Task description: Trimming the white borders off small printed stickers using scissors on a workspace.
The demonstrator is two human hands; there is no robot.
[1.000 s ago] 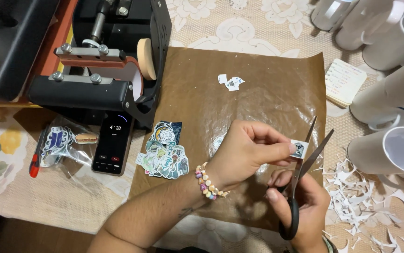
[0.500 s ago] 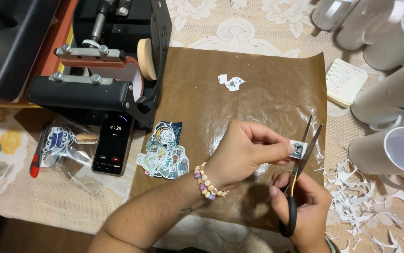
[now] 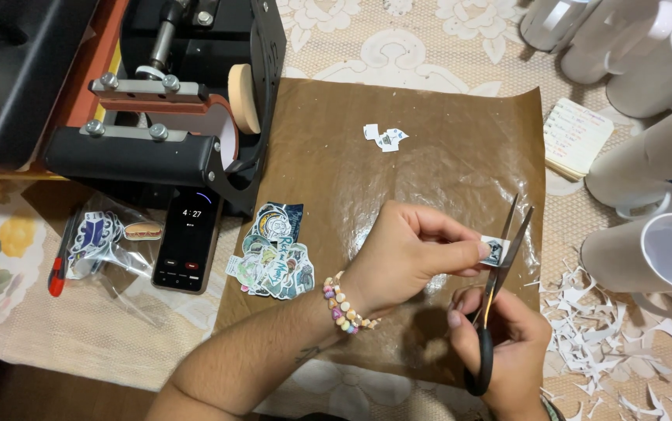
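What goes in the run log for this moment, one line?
left hand: pinches small sticker | right hand: holds scissors, blades around sticker edge | sticker pile: on brown sheet

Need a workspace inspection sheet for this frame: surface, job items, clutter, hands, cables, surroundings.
Surface: brown sheet laid over a lace tablecloth.
Job's things: small printed cutout between the scissors blades; pile of stickers on the sheet's left edge.
Clutter: white paper trimmings at right; two small cut pieces near the sheet's top; clear bag of stickers; red pen; notepad.
Grippers: left hand pinches the cutout; right hand grips the scissors handles.
Cables: nothing seen.
Surroundings: black press machine top left; phone in front of it; white mugs at right.
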